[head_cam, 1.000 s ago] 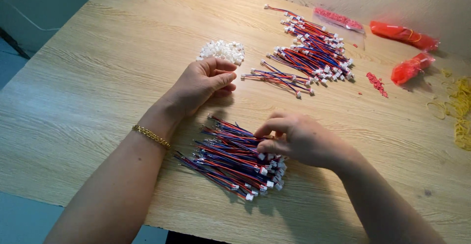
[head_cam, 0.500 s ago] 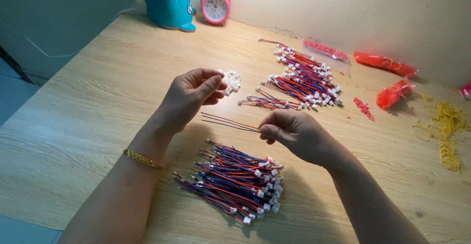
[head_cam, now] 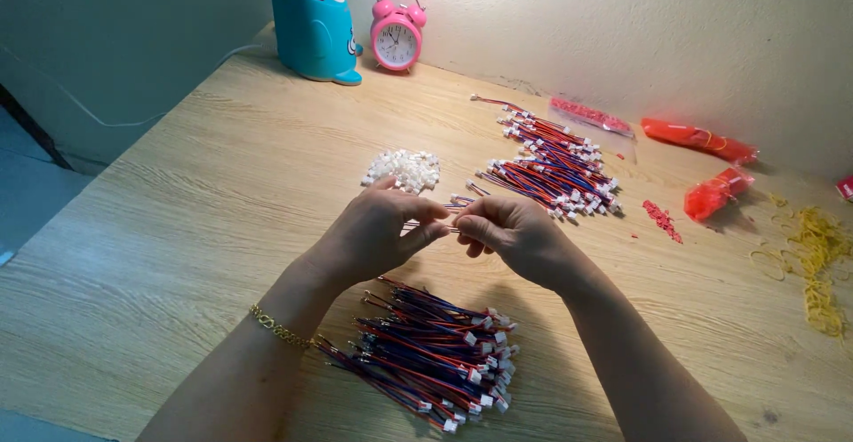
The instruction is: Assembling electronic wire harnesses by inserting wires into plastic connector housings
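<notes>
My left hand [head_cam: 378,231] and my right hand [head_cam: 508,231] meet above the wooden table [head_cam: 178,229], fingertips pinched together on a thin red-and-blue wire lead [head_cam: 433,225] between them. Below my hands lies a big bundle of red-and-blue wires with white plugs [head_cam: 426,353]. Just beyond my left hand sits a small pile of white connector housings [head_cam: 402,168]. A second heap of wired leads [head_cam: 551,167] lies farther back to the right.
A blue pen holder [head_cam: 313,29] and a pink alarm clock [head_cam: 396,38] stand by the wall. Red plastic bags [head_cam: 697,140], loose red bits [head_cam: 662,220] and yellow rubber bands [head_cam: 813,264] lie at the right. The table's left edge drops to the floor.
My left hand left the white pile holding a small piece and came to meet my right hand, which lifted a wire from the near bundle. The camera has tilted up.
</notes>
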